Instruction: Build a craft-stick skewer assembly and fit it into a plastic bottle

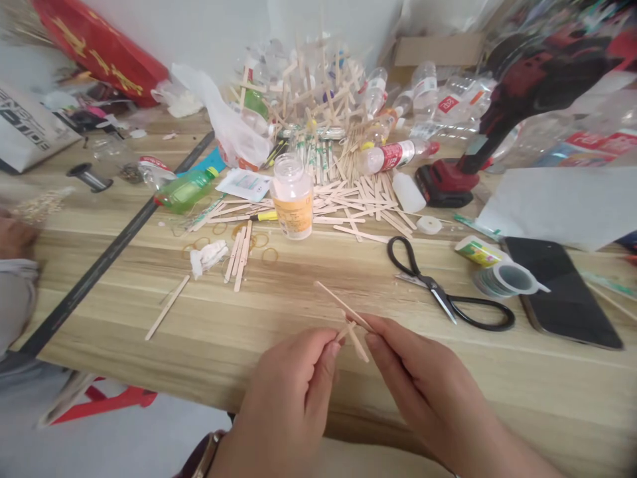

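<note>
Near the front edge of the wooden table (279, 302), my left hand (296, 378) pinches a small piece made of crossed wooden craft sticks (357, 344) between thumb and fingers. Close beside it, my right hand (423, 378) is closed on a single wooden craft stick (341, 302) that slants up to the left past the crossed piece. Whether the stick touches the crossed piece I cannot tell. A little beyond my hands, black-handled scissors (438, 289) lie part open on the right. Several loose craft sticks (239, 255) lie left of centre, by a crumpled white tissue (209, 257).
Behind stand a clear jar (292, 199), a heap of craft sticks (368, 199) and several plastic bottles (398, 156). At right are a black phone (562, 292), a tape roll (507, 277) and a red-black power tool (448, 179). Another person's hand (17, 236) is at far left.
</note>
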Tool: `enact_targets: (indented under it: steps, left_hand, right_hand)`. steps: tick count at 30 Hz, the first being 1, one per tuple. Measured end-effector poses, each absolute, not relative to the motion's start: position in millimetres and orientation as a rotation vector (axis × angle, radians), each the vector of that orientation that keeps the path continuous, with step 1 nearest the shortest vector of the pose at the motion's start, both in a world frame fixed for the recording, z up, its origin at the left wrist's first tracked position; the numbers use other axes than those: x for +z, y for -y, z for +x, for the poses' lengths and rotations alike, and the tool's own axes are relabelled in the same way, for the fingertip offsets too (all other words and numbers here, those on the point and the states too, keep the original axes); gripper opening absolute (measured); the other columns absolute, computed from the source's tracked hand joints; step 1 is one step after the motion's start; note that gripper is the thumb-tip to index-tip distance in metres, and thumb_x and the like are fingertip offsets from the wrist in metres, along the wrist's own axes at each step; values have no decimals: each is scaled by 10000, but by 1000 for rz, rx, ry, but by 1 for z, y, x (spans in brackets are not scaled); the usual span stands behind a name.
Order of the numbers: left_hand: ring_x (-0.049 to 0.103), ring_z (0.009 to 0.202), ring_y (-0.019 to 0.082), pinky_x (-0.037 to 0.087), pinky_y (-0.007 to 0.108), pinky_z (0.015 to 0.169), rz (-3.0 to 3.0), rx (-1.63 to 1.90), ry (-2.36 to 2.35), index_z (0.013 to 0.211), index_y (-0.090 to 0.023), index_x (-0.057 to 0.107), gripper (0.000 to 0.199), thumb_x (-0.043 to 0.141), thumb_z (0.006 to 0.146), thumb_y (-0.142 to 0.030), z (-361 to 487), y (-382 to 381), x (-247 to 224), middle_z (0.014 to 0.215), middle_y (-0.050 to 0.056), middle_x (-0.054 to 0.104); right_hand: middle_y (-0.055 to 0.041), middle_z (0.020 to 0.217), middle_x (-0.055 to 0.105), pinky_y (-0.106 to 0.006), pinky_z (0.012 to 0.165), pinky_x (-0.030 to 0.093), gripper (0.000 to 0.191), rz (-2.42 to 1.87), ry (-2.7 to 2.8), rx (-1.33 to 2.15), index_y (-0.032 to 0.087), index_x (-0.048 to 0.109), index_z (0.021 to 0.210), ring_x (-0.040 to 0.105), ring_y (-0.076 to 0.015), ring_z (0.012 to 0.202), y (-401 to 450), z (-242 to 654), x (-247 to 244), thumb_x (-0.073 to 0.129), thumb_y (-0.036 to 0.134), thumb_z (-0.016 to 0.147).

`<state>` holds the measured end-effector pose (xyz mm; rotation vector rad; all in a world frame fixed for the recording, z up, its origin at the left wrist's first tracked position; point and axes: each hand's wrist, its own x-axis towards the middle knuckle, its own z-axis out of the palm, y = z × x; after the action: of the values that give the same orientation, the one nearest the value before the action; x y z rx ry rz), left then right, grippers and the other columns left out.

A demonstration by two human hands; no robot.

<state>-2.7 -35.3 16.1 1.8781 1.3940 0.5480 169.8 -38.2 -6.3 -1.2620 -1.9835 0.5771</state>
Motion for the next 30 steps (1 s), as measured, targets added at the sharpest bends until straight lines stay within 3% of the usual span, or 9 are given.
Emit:
enact_targets:
  steps: [5, 9, 14, 18, 24, 26, 30]
  left_hand:
    - [602, 613, 134, 427, 216, 575, 1894, 591, -1398, 816, -206, 614, 286, 364, 953, -233, -5, 37, 15, 676, -9, 653]
    - [609, 614, 134, 441, 210, 575, 1883, 631, -1389, 881, -212, 645, 264, 389, 944, -229, -5, 37, 14, 688, -7, 667]
    - [618, 629, 133, 453, 207, 579, 1881, 657, -1314, 859, -212, 639, 273, 382, 949, -224, -7, 36, 13, 711, -5, 674]
    - [631, 651, 147, 468, 224, 580, 2077, 662, -1288, 918, -216, 614, 244, 375, 928, -163, -12, 39, 6, 744, 4, 669]
    - [663, 681, 186, 502, 265, 582, 2487, 744, -1296, 1149, -184, 547, 330, 388, 878, -84, -19, 47, -7, 833, 44, 704]
    - [660, 672, 175, 503, 249, 584, 2394, 736, -1281, 1098, -191, 576, 298, 383, 891, -99, -18, 45, -4, 809, 34, 700]
    - [620, 589, 117, 481, 176, 555, 1963, 621, -1213, 794, -204, 616, 267, 393, 942, -201, -15, 36, 11, 651, -15, 645]
  right_hand:
    - [-18, 720, 683, -248, 540, 506, 244, -1224, 2140, 93, 119, 527, 1161, 648, -143, 584, 40, 169, -14, 403, 99, 952]
    - [-34, 672, 658, -274, 497, 464, 277, -1181, 2225, -103, 42, 514, 1188, 597, -150, 543, 41, 169, -19, 408, 64, 932]
    - [-11, 600, 609, -277, 453, 427, 373, -1182, 2266, -100, 7, 473, 1265, 546, -147, 492, 48, 172, -21, 378, 42, 906]
    - [-35, 626, 660, -273, 439, 440, 402, -1186, 2253, -116, 10, 442, 1301, 579, -154, 501, 53, 168, -18, 324, 44, 919]
    - [-31, 593, 669, -274, 394, 419, 290, -1212, 2258, -182, 39, 516, 1164, 568, -146, 438, 57, 160, -18, 346, 58, 929]
    - [-30, 583, 660, -275, 384, 413, 278, -1196, 2279, -168, 44, 525, 1125, 571, -147, 439, 57, 160, -17, 326, 58, 931]
    - [-15, 558, 635, -277, 386, 411, 295, -1140, 2270, -131, 19, 513, 1169, 560, -146, 434, 54, 164, -13, 343, 65, 932]
